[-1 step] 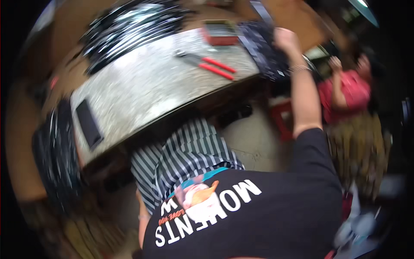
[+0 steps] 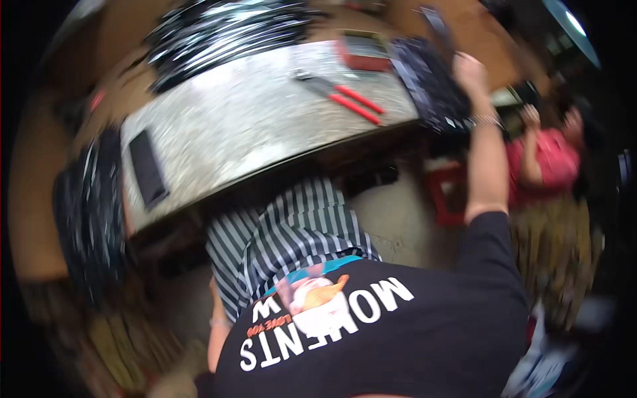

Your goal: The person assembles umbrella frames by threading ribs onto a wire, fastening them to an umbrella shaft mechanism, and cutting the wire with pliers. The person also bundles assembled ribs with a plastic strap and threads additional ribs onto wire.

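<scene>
My right arm reaches out to the far right of the table (image 2: 219,142). The right hand (image 2: 470,74) looks closed, and a dark flat strip (image 2: 436,25) runs from its fingers away from me, though motion blurs the grip. Below and left of that hand lies a bundle of dark strips (image 2: 428,83), at the table's right end. My left hand (image 2: 213,295) hangs low beside my striped trousers; only a sliver shows and its fingers are hidden. Red-handled pliers (image 2: 355,103) lie on the tabletop, near a small red box (image 2: 363,52) with grey contents.
A black phone-like slab (image 2: 148,169) lies on the table's left part. Shiny black strips (image 2: 229,33) are heaped along the far side, with another black bundle (image 2: 89,205) at the left. A red stool (image 2: 446,192) and a person in red (image 2: 544,156) are at the right.
The whole view has shifted, so the table and its things appear farther right. My right hand and the strip have moved slightly right relative to the table. My left hand stays low.
</scene>
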The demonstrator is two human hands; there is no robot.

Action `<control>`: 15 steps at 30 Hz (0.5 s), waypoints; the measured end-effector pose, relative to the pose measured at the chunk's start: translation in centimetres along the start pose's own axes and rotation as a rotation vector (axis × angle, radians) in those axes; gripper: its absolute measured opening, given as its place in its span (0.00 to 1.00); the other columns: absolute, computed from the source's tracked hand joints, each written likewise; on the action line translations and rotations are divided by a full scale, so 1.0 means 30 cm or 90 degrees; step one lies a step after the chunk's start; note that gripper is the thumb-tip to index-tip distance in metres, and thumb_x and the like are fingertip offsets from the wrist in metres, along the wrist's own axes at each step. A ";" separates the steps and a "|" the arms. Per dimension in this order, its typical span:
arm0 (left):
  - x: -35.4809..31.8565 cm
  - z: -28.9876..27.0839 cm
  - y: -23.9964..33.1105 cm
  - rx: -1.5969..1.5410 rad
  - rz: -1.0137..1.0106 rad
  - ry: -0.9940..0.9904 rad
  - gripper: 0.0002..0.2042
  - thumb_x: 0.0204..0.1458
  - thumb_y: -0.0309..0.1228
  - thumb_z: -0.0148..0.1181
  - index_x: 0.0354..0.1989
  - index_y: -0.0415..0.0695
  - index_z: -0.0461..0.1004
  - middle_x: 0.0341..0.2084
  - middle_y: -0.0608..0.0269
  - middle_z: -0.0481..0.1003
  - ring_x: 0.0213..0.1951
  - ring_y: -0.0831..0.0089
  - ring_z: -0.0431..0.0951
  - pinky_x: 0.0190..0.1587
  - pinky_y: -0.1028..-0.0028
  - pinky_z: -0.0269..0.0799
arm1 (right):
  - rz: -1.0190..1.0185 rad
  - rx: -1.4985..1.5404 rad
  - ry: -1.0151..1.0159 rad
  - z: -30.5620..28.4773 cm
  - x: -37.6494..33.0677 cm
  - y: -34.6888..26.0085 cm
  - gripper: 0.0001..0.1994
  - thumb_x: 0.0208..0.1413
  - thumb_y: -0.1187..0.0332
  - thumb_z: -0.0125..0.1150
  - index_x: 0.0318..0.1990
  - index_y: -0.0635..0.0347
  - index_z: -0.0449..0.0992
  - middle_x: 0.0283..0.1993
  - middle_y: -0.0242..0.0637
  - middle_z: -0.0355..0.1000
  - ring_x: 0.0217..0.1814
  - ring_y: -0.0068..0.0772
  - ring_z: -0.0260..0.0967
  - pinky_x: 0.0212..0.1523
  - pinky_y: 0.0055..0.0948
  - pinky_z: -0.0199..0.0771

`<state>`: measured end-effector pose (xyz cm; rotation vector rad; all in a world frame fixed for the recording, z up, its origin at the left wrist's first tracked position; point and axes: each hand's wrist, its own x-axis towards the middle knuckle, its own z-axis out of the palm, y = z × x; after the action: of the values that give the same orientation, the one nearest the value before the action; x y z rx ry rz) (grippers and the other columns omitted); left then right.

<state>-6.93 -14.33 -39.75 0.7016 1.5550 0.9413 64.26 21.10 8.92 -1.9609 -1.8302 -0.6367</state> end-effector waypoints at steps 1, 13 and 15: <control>-0.079 -0.037 -0.038 0.008 0.003 0.037 0.12 0.51 0.28 0.49 0.42 0.38 0.74 0.35 0.60 0.76 0.39 0.69 0.75 0.44 0.73 0.67 | 0.028 -0.045 0.042 -0.040 -0.034 0.100 0.19 0.58 0.58 0.39 0.43 0.58 0.75 0.38 0.48 0.73 0.39 0.46 0.72 0.40 0.39 0.73; -0.244 0.116 -0.014 0.105 -0.114 0.154 0.11 0.51 0.32 0.54 0.38 0.39 0.75 0.32 0.58 0.77 0.35 0.72 0.76 0.39 0.74 0.69 | -0.058 -0.165 0.044 0.045 -0.106 -0.055 0.17 0.58 0.65 0.47 0.53 0.61 0.68 0.46 0.52 0.69 0.50 0.52 0.65 0.50 0.40 0.64; -0.231 0.135 0.008 0.118 -0.163 0.142 0.11 0.51 0.34 0.54 0.37 0.41 0.76 0.31 0.58 0.77 0.35 0.71 0.76 0.39 0.73 0.69 | -0.141 0.239 -0.047 0.013 -0.136 -0.358 0.16 0.55 0.68 0.53 0.50 0.60 0.70 0.49 0.46 0.69 0.51 0.46 0.65 0.52 0.37 0.62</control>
<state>-1.65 -19.28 -36.26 0.5219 1.8964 0.7088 53.38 18.79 5.97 -1.5704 -2.0556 -0.2574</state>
